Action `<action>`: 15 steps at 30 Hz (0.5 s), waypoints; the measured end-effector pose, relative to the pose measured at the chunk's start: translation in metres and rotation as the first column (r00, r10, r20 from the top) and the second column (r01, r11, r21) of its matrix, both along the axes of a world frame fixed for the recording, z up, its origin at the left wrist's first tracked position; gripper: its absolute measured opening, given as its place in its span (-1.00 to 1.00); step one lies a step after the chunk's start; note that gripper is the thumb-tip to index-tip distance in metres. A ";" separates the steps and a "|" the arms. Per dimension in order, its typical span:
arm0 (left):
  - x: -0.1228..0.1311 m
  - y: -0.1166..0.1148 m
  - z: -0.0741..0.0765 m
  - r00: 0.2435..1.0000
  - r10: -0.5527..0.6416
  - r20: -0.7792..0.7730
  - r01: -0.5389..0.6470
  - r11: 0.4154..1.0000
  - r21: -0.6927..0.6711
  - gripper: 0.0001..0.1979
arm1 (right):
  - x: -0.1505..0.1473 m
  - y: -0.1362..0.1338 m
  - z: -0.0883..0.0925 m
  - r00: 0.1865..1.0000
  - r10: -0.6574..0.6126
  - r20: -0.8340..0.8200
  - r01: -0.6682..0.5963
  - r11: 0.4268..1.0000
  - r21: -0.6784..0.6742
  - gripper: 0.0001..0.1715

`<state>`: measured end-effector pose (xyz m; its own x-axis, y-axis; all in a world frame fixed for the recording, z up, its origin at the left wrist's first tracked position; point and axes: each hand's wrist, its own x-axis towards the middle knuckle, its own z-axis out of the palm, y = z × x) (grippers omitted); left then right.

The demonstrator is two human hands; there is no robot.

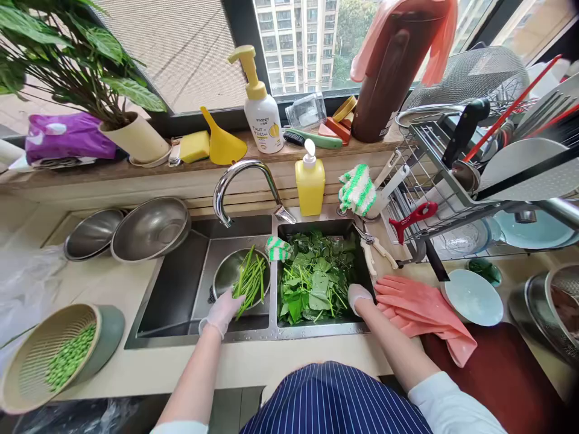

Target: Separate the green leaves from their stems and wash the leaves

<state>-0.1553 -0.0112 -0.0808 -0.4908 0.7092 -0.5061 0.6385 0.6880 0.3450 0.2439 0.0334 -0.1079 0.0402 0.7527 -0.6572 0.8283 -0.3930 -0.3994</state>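
My left hand (226,313), in a thin clear glove, closes around the lower end of a bunch of green stems (251,278). The stems lie over a round metal bowl (222,274) in the left basin. At the right edge of the right basin, my gloved right hand (359,296) rests by a heap of leafy greens (312,277); its fingers are too unclear to read. A green-and-white striped cloth (278,248) hangs over the divider between the basins. Scissors with pale handles (375,246) lie just beyond the right basin.
The faucet (242,166) arches over the left basin. Metal bowls (151,229) stand at left, with a basket (85,367) of green beans nearer. Pink rubber gloves (420,307) lie right of the sink, beside a dark red board (497,380). A dish rack (446,181) holds utensils.
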 end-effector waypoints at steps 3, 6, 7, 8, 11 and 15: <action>0.021 0.002 0.003 0.991 -0.128 -0.035 0.130 0.989 0.064 -0.56 | -0.003 -0.013 -0.007 0.998 0.028 0.062 -0.021 0.994 -0.108 -0.71; 0.054 0.005 0.018 0.973 -0.229 0.042 0.219 0.961 0.170 -0.57 | -0.009 -0.015 -0.008 0.992 0.059 0.108 -0.038 0.982 -0.187 -0.76; 0.065 0.006 0.024 0.965 -0.250 0.072 0.230 0.949 0.218 -0.59 | -0.010 -0.014 -0.006 0.990 0.072 0.119 -0.047 0.978 -0.201 -0.78; 0.076 0.008 0.030 0.959 -0.263 0.106 0.227 0.937 0.267 -0.61 | -0.009 -0.011 -0.003 0.988 0.085 0.128 -0.057 0.977 -0.207 -0.82; 0.107 0.016 0.049 0.932 -0.252 0.259 0.131 0.903 0.410 -0.70 | -0.005 0.000 0.012 0.983 0.126 0.137 -0.102 0.981 -0.165 -0.91; 0.148 0.027 0.066 0.820 -0.336 0.463 0.040 0.841 0.539 -0.75 | 0.003 0.014 0.057 0.975 0.165 0.146 -0.162 0.986 -0.035 -0.80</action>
<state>-0.0070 0.0162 -0.0145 -0.0850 0.9759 -0.2008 0.3541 0.2180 0.9094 0.2473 0.0478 -0.0510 0.0155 0.7418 -0.6704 0.9313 -0.2547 -0.2604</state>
